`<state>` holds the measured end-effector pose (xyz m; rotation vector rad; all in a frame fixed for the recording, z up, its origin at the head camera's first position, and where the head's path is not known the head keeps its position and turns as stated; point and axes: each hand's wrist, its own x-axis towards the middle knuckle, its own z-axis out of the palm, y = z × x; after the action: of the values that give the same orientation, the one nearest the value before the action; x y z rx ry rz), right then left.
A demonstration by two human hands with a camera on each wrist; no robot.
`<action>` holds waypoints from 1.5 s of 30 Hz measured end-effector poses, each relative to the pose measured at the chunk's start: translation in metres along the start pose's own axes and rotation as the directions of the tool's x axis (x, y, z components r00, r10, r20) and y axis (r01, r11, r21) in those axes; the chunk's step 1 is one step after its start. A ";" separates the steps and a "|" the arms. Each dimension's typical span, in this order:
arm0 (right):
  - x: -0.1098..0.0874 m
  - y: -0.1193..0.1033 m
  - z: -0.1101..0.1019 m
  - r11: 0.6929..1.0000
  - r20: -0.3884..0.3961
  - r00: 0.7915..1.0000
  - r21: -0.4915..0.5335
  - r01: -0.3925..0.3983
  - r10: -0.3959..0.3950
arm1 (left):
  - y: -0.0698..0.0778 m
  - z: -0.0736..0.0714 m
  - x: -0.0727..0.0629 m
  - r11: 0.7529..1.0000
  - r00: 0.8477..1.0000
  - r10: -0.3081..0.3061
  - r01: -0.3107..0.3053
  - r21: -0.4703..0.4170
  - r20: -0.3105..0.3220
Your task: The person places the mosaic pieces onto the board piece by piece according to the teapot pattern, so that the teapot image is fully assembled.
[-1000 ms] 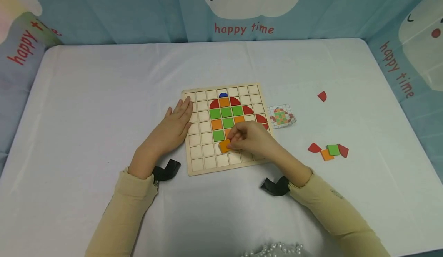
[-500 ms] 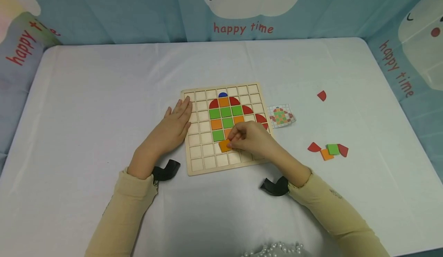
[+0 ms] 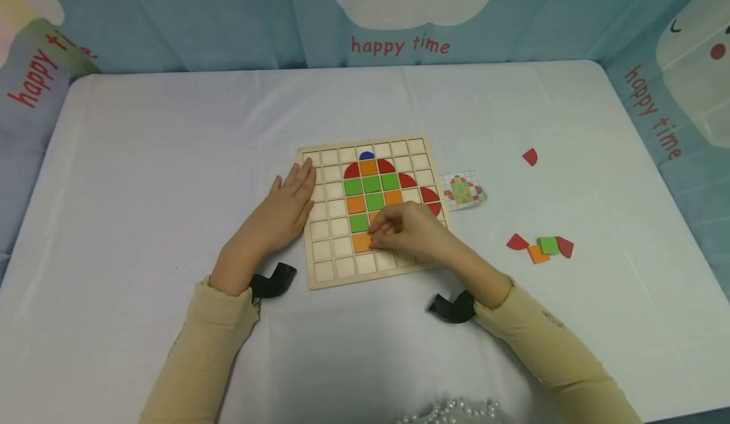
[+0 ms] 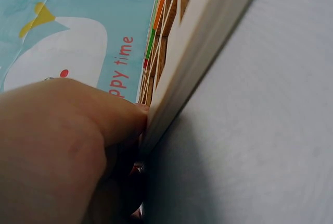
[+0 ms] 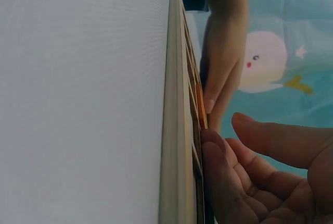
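A wooden grid board (image 3: pixel 338 278) lies on the table, its squares partly filled with red, green, orange and blue pieces. My left hand (image 3: pixel 274 221) rests along its left edge, fingers stretched out; in the left wrist view a digit of the left hand (image 4: pixel 57 140) touches the board's side (image 4: pixel 182 86). My right hand (image 3: pixel 413 231) is over the lower middle, a fingertip at the right edge of an orange square tile (image 3: pixel 362 243) lying in a grid cell. The right wrist view shows one fingertip at the orange tile (image 5: pixel 201 104) and another digit apart from it. The right hand hides several cells.
A small pattern card (image 3: pixel 464 191) lies right of the board. Farther right are a single red quarter-round piece (image 3: pixel 530 156) and a group of a red piece (image 3: pixel 517 242), an orange tile (image 3: pixel 538 255), a green tile (image 3: pixel 549 245) and another red piece (image 3: pixel 564 247).
The orange tile, earlier slanted and pinched in my right hand, has shifted slightly left and now lies square in its cell. The right fingertips have parted. My left hand stays in place.
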<state>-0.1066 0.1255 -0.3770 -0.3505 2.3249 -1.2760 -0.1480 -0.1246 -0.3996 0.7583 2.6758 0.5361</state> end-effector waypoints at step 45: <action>-0.150 0.088 -0.095 0.944 -0.304 0.896 0.031 -0.330 0.323 | -0.002 0.002 0.000 1.000 1.000 0.006 -0.007 -0.019 -0.011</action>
<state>-0.0260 0.3063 -0.3667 0.2466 2.5142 -1.2029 -0.1484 -0.1253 -0.4020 0.7612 2.6748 0.5685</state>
